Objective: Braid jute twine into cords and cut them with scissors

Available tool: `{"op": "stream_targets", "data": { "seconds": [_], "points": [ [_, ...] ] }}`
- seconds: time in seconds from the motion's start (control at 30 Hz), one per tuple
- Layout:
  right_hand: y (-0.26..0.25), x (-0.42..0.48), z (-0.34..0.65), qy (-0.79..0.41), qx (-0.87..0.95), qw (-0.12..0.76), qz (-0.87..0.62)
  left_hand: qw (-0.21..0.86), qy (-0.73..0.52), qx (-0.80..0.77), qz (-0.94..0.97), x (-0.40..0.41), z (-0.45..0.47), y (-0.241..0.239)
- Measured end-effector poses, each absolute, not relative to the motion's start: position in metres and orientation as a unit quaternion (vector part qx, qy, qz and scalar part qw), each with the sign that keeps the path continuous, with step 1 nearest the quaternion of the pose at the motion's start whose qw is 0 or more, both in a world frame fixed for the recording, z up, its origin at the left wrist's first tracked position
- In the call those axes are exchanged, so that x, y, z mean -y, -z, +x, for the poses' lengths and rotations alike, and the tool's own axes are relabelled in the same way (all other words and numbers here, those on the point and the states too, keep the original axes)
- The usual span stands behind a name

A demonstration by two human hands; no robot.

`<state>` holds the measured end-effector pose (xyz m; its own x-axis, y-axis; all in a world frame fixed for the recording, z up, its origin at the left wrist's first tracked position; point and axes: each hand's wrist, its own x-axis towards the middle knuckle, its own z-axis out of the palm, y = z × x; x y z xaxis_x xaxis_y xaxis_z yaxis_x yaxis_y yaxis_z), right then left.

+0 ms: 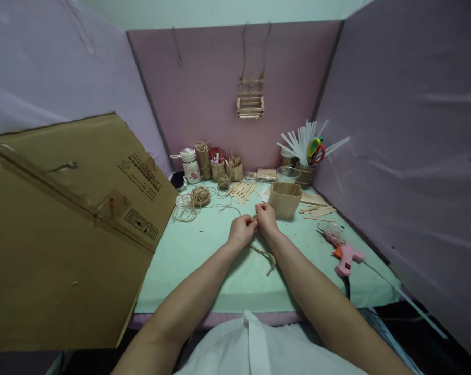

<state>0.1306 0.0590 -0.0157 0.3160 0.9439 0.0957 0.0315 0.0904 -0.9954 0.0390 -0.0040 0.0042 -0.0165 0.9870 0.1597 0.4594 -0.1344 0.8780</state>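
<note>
Head view: shows tan twine [272, 257] trailing beneath left hand [243, 229] and right hand [265, 215], low over the green tabletop [184, 265], near the stick-walled box [284, 204]. Should handle as light, limp and slightly rough, so hardly slippery; not fragile, though likely to fray at the ends. Best to take hold close to an end, between thumb and forefinger. Looks thin and fibrous, bent loosely between the forearms. Pinched closed at both sets of fingertips, seemingly on twine; cannot tell the exact hold behind the fingers.
</note>
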Motion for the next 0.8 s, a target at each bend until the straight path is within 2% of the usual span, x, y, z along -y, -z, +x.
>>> {"op": "stream_targets", "data": {
  "seconds": [0.27,0.4,0.53,0.63,0.8],
  "points": [
    [0.002,-0.055,0.136,-0.525,0.382,0.614,-0.449,0.411,-0.499,-0.522,0.556,0.003,0.04,-0.009],
    [-0.012,-0.051,0.139,-0.566,0.343,0.629,-0.407,0.485,-0.545,-0.48,0.487,0.005,0.043,-0.015],
    [-0.02,-0.049,0.141,-0.598,0.316,0.627,-0.387,0.509,-0.555,-0.467,0.463,0.007,0.042,-0.02],
    [-0.02,-0.047,0.141,-0.611,0.32,0.597,-0.409,0.497,-0.575,-0.464,0.455,0.006,0.041,-0.021],
    [-0.019,-0.042,0.14,-0.641,0.405,0.482,-0.439,0.485,-0.599,-0.454,0.447,0.002,0.04,-0.017]
  ]
}}
